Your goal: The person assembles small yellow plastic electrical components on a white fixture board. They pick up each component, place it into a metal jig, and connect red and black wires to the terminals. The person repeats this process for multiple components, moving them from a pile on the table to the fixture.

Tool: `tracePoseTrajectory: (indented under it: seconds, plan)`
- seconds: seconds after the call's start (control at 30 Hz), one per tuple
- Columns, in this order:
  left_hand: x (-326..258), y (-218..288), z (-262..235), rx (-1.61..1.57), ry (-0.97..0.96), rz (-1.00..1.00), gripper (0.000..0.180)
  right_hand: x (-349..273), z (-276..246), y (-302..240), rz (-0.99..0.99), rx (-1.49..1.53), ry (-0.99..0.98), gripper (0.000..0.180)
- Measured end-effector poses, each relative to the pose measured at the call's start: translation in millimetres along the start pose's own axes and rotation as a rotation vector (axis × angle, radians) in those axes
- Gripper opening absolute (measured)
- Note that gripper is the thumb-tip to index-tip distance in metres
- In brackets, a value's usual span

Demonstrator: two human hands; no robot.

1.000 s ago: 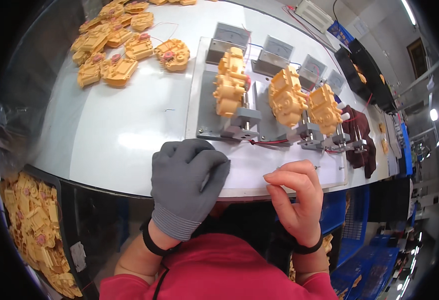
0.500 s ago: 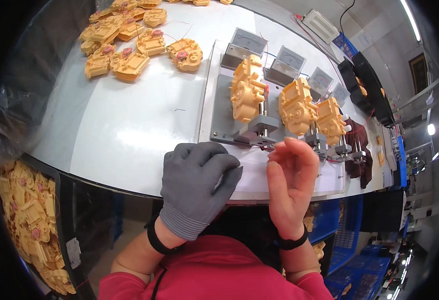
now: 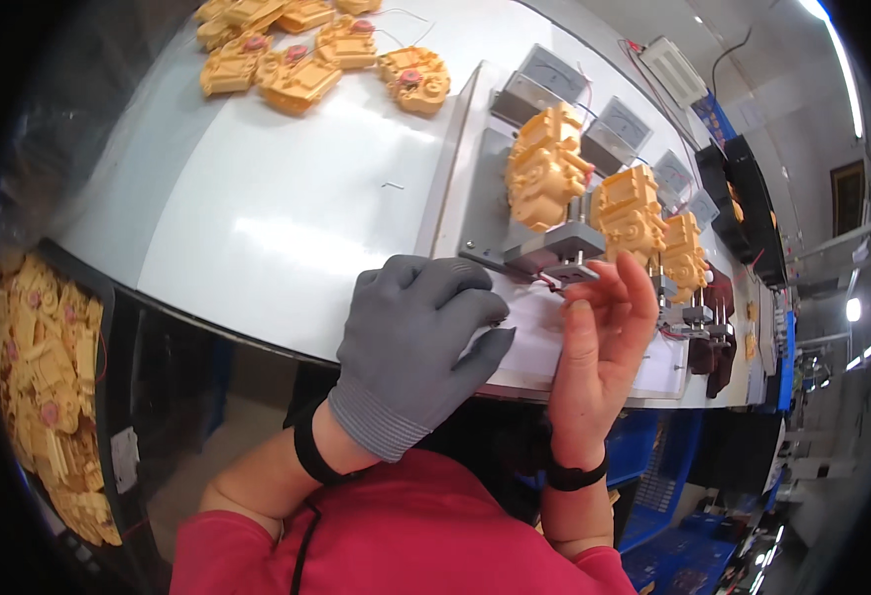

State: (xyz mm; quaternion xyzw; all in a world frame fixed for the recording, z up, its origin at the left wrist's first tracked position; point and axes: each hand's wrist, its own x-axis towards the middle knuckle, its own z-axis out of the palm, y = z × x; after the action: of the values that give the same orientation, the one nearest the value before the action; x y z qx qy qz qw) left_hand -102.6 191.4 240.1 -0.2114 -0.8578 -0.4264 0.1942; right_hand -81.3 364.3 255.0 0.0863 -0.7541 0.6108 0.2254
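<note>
My left hand (image 3: 420, 347), in a grey knit glove, hangs over the near edge of the table with its fingers curled toward the thumb. A tiny dark bit shows near its fingertips; I cannot make out what it is. My bare right hand (image 3: 602, 347) is bent inward, thumb and fingertips close together beside thin dark-red wires (image 3: 552, 285) below the nearest grey clamp fixture (image 3: 556, 248). Whatever lies between those fingertips is hidden. Above that clamp stands a yellow plastic housing (image 3: 546, 169), upright. Two more yellow housings (image 3: 630, 213) sit on fixtures to its right.
Panel meters (image 3: 551, 74) stand behind the fixtures. Loose yellow housings (image 3: 301, 79) with red parts and wires lie at the far left. A small metal pin (image 3: 393, 185) rests on the white table (image 3: 287, 208). Below left is a black bin (image 3: 123, 397) full of housings.
My right hand has moved up to the nearest clamp, and its thumb and fingers have drawn closer together. My left hand has shifted slightly right. The whole view has turned a little.
</note>
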Motion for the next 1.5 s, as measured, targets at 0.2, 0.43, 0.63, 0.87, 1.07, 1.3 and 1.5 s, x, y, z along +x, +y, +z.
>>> tracePoseTrajectory:
  seconds: [0.2,0.43,0.63,0.87,1.07,1.3,1.5]
  plan:
    - [-2.2,-2.7,0.8,-0.027,0.009,0.018,0.016,3.4,4.0,-2.0,0.018,0.05,-0.03,0.059]
    - [-0.9,-3.2,-0.4,-0.004,-0.006,0.061,0.014,4.3,2.8,0.3,0.002,0.066,-0.036,0.058]
    - [-1.9,0.8,-0.1,0.003,0.017,0.04,0.015,3.9,2.2,-1.4,-0.012,0.05,-0.064,0.057]
    - [-3.7,1.7,3.1,-0.007,0.013,0.022,0.017,3.5,1.0,0.5,-0.012,0.071,-0.087,0.057]
    - [11.0,0.2,-22.2,-0.22,-0.173,-0.083,0.036,9.8,-0.8,2.6,-0.037,0.033,-0.164,0.051]
    - [126.1,18.0,-43.7,-0.275,-0.59,-0.279,0.084,6.8,-2.8,-1.8,0.01,0.091,-0.174,0.036]
    - [176.9,19.3,1.5,0.213,-0.581,-0.088,0.071,7.6,-3.6,4.0,-0.025,0.106,-0.198,0.038]
